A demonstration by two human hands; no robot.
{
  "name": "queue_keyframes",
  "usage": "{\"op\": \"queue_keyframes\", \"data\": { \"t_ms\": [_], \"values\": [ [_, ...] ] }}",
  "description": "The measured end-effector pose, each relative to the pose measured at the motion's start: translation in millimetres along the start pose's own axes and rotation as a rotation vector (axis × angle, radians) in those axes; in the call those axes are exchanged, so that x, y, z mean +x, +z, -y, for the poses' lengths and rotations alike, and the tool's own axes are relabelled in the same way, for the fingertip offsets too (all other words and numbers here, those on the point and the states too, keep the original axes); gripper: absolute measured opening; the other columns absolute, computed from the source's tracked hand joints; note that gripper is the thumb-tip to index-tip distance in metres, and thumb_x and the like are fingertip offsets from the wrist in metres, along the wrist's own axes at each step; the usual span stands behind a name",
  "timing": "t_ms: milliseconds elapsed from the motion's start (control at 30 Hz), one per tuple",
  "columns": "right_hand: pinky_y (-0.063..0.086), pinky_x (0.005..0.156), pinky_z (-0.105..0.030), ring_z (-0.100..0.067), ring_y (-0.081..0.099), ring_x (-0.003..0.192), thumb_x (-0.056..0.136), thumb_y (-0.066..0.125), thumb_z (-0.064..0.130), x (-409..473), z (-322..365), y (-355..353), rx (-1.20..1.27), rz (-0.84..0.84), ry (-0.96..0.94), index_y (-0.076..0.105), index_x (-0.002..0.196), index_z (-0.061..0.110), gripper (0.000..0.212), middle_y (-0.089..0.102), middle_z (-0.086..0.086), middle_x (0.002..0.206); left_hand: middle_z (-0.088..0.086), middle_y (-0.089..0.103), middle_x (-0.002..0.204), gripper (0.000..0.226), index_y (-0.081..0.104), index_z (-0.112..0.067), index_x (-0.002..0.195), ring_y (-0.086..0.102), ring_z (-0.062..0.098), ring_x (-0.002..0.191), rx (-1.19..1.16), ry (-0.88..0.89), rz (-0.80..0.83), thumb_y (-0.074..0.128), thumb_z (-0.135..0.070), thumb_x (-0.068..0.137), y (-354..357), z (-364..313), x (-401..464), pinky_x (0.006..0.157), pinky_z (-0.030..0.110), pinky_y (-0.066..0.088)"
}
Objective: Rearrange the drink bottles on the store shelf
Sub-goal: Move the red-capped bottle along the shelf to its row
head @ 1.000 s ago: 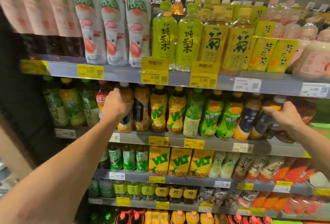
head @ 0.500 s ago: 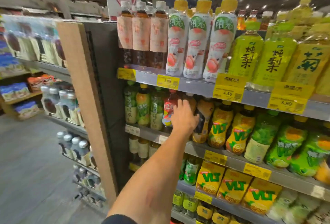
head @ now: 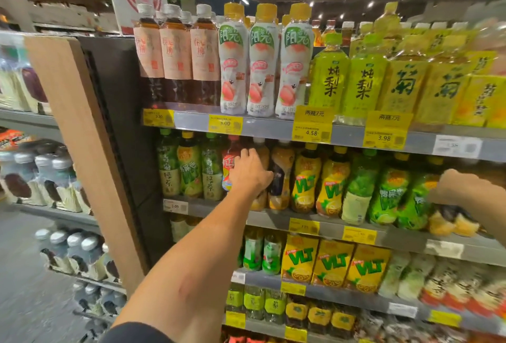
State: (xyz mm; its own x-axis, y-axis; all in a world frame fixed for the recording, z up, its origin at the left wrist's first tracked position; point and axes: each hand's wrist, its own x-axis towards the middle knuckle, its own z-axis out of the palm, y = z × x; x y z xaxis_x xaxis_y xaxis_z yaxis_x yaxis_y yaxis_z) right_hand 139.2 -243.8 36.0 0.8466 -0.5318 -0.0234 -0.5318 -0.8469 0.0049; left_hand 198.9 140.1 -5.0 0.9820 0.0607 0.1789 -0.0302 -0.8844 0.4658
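Note:
My left hand [head: 250,171] is wrapped around an orange-brown tea bottle with a white cap [head: 261,151] on the second shelf [head: 276,219], between a red-labelled bottle [head: 228,167] and a matching dark-labelled tea bottle [head: 280,175]. My right hand [head: 462,188] at the right edge grips another dark-labelled orange bottle [head: 449,219] that leans on the same shelf. Between the hands stand yellow VLT lemon tea bottles [head: 306,181] and green bottles [head: 358,186].
The top shelf [head: 262,127] holds pink-label, peach and yellow-green bottles. Below are yellow VLT cartons [head: 332,266] and more bottles. A wooden end panel [head: 82,137] bounds the shelving on the left, with another aisle of bottles beyond it.
The view has swung back to the right, so my right hand on the leaning bottle shows again. My left hand stays on the same tea bottle.

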Motion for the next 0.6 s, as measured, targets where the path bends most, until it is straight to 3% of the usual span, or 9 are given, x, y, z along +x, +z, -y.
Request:
{"op": "queue_keyframes", "data": {
  "t_ms": [67,167,267,333,500,600],
  "values": [
    [0.056,0.074,-0.036,-0.029,0.069,0.077,0.088,0.060,0.032,-29.3,36.0,-4.3,-0.106,0.093,-0.112,0.051,0.089,0.007,0.026,0.067,-0.008,0.084,0.013,0.043,0.145,0.059,0.042,-0.007,0.140,0.044,0.038,0.136,0.015,0.010,-0.021,0.066,-0.026,0.089,-3.4,3.9,-4.4,0.107,0.049,0.045],
    [0.057,0.065,-0.036,-0.028,0.071,0.084,0.088,0.066,0.038,-83.4,116.7,-12.2,-0.065,0.279,-0.372,0.055,0.105,0.006,0.038,0.064,-0.007,0.090,0.011,0.039,0.149,0.060,0.041,-0.008,0.141,0.040,0.038,0.140,0.007,-0.010,-0.052,0.064,-0.021,0.087,-8.4,16.8,-9.6,0.108,0.052,0.043],
    [0.056,0.069,-0.035,-0.026,0.067,0.084,0.083,0.067,0.044,-116.5,199.8,-12.1,0.161,0.156,-0.587,0.068,0.110,0.014,0.040,0.065,-0.005,0.090,0.011,0.036,0.154,0.062,0.039,-0.009,0.143,0.040,0.038,0.142,-0.009,-0.015,-0.074,0.064,-0.018,0.087,-16.3,35.0,-10.5,0.109,0.057,0.043],
    [0.054,0.080,-0.037,-0.030,0.065,0.097,0.084,0.066,0.042,-131.3,240.3,-17.8,0.275,0.045,-0.648,0.070,0.113,0.019,0.038,0.066,-0.006,0.106,0.009,0.038,0.156,0.067,0.039,-0.011,0.146,0.041,0.037,0.143,-0.021,-0.033,-0.069,0.065,-0.015,0.085,-26.3,46.1,-8.3,0.109,0.056,0.043],
    [0.056,0.089,-0.043,-0.036,0.064,0.110,0.091,0.058,0.041,-141.9,297.1,-12.4,0.361,0.004,-0.694,0.050,0.143,0.018,0.057,0.055,-0.013,0.141,0.010,0.057,0.139,0.053,0.057,-0.017,0.129,0.056,0.037,0.132,-0.141,-0.028,-0.006,0.066,-0.027,0.078,-52.8,74.1,-2.9,0.107,0.056,0.047],
    [0.052,0.096,-0.048,-0.035,0.055,0.126,0.095,0.052,0.041,-143.7,324.4,4.2,0.413,-0.009,-0.710,0.044,0.144,0.016,0.056,0.050,-0.010,0.147,0.011,0.051,0.151,0.067,0.049,-0.015,0.144,0.051,0.035,0.139,-0.168,-0.028,0.053,0.067,-0.023,0.080,-61.1,86.9,-5.8,0.113,0.055,0.044]
  ]
}}
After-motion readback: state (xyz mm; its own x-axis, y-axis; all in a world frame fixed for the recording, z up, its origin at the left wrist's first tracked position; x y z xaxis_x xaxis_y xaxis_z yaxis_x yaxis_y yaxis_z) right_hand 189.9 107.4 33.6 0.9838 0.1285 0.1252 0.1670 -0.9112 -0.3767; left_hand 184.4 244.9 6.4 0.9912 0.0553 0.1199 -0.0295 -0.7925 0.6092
